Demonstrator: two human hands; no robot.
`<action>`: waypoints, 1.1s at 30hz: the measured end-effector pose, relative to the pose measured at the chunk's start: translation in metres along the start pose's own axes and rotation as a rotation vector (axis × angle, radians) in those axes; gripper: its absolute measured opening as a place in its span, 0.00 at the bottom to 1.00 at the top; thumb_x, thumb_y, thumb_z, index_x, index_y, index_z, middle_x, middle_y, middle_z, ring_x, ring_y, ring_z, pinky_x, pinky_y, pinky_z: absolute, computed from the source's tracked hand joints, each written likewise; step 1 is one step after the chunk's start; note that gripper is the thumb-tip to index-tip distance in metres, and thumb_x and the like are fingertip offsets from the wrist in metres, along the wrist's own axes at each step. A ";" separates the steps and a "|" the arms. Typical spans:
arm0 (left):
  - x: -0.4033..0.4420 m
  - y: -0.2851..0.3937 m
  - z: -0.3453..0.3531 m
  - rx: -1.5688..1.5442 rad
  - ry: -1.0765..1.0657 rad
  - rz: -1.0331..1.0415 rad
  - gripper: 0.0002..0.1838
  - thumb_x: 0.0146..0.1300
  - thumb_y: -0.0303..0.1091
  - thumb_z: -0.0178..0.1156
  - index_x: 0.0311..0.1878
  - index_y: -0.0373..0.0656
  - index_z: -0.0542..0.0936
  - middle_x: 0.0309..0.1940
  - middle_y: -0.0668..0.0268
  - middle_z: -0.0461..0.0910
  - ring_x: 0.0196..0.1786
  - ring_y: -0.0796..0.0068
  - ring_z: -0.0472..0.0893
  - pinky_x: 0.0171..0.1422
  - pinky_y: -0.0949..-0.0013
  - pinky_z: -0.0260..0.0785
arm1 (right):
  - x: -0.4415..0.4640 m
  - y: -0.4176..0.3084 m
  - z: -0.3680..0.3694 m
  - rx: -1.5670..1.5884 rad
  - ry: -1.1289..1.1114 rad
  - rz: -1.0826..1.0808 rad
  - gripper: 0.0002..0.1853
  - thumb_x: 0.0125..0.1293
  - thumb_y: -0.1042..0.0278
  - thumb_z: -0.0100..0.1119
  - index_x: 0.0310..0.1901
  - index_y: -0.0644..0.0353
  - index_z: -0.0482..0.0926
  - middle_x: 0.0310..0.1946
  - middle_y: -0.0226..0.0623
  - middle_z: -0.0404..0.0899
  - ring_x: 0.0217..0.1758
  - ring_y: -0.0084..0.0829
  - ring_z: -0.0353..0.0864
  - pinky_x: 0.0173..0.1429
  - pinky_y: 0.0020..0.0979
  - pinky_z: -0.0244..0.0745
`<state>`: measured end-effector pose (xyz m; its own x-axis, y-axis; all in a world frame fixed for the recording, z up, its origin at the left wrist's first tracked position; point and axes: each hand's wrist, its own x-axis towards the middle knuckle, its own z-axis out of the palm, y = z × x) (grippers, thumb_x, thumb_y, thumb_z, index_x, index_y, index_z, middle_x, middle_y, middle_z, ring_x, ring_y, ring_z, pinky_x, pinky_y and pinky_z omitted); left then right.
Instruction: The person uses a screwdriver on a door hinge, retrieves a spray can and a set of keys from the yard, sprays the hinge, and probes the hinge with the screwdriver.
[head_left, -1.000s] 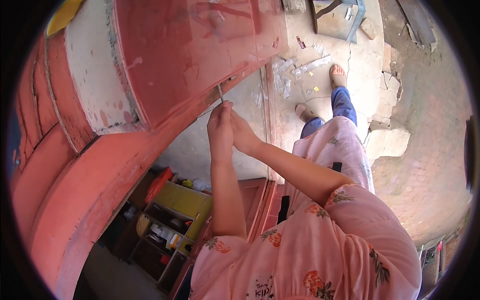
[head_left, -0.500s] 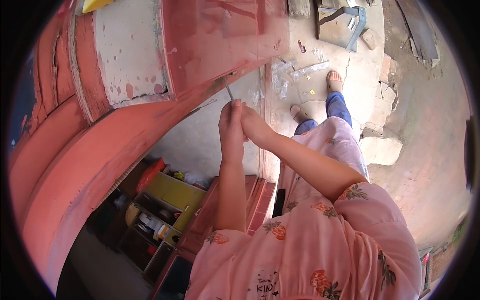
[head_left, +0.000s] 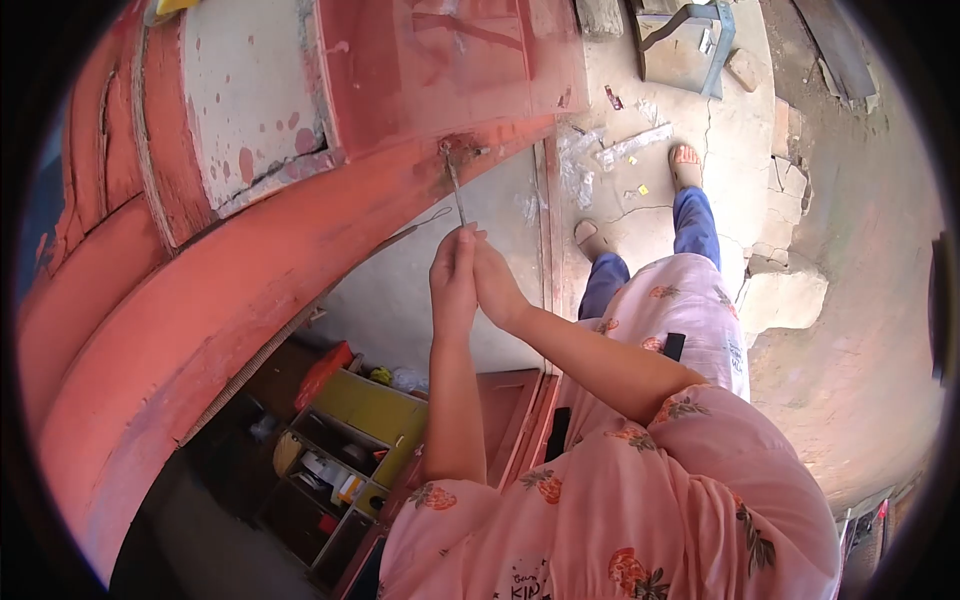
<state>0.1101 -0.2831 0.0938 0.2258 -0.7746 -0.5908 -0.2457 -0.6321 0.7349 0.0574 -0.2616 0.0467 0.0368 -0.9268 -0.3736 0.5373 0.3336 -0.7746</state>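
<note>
Both my hands are together in the middle of the head view, closed around a screwdriver (head_left: 457, 196). Only its thin metal shaft shows; the handle is hidden inside my fingers. My left hand (head_left: 452, 290) wraps it with the thumb lying along the top. Pressed against it, my right hand (head_left: 498, 288) closes from the other side. The shaft points away from me, and its tip meets a worn, dark spot with small metal bits (head_left: 462, 148) on the edge of the red painted frame (head_left: 370, 215).
A wire loop (head_left: 432, 216) sticks out below the frame. Shelves (head_left: 335, 450) with mixed items stand at lower left. Plastic scraps (head_left: 580, 165) lie on the cracked floor near my feet, and a metal-framed object (head_left: 690, 45) stands beyond. Broken concrete (head_left: 785, 295) borders the right.
My hands sit slightly lower and farther from the frame, and more of the shaft and the worn spot shows. The whole view has shifted a little with my head.
</note>
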 end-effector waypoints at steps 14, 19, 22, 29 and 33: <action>0.002 0.045 -0.015 -0.213 -0.270 -0.172 0.21 0.71 0.46 0.46 0.53 0.37 0.73 0.46 0.56 0.78 0.46 0.68 0.79 0.52 0.67 0.72 | 0.008 -0.054 0.009 0.482 -0.027 0.586 0.20 0.75 0.49 0.34 0.34 0.58 0.66 0.19 0.28 0.63 0.15 0.22 0.58 0.17 0.26 0.53; -0.004 0.049 0.009 -0.234 -0.135 -0.207 0.21 0.68 0.49 0.49 0.49 0.39 0.74 0.39 0.55 0.79 0.33 0.74 0.81 0.24 0.75 0.68 | 0.011 -0.081 -0.008 0.553 -0.059 0.729 0.18 0.74 0.49 0.35 0.33 0.53 0.63 0.17 0.23 0.58 0.13 0.18 0.51 0.15 0.23 0.44; -0.010 0.053 0.023 -0.260 -0.067 -0.237 0.20 0.67 0.50 0.52 0.47 0.41 0.74 0.29 0.59 0.79 0.18 0.84 0.72 0.11 0.80 0.51 | 0.014 -0.090 -0.020 0.525 -0.120 0.762 0.17 0.73 0.49 0.36 0.33 0.52 0.64 0.18 0.23 0.58 0.13 0.17 0.51 0.15 0.23 0.43; -0.001 0.042 0.009 -0.160 -0.133 -0.074 0.19 0.70 0.46 0.51 0.45 0.37 0.78 0.35 0.65 0.78 0.33 0.81 0.76 0.37 0.79 0.68 | 0.010 -0.038 -0.005 0.041 0.015 0.108 0.18 0.74 0.52 0.35 0.32 0.56 0.67 0.18 0.28 0.62 0.15 0.19 0.58 0.17 0.25 0.51; 0.025 0.017 -0.022 -0.113 -0.240 -0.014 0.21 0.71 0.45 0.49 0.55 0.35 0.74 0.48 0.65 0.76 0.50 0.79 0.74 0.53 0.76 0.66 | 0.023 -0.024 0.017 0.218 0.077 0.260 0.17 0.73 0.57 0.37 0.31 0.61 0.68 0.21 0.31 0.67 0.21 0.21 0.65 0.23 0.26 0.61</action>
<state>0.1318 -0.3127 0.0987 -0.0053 -0.7573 -0.6531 -0.1347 -0.6466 0.7508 0.0592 -0.2935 0.0654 0.1369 -0.7976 -0.5875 0.6858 0.5043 -0.5248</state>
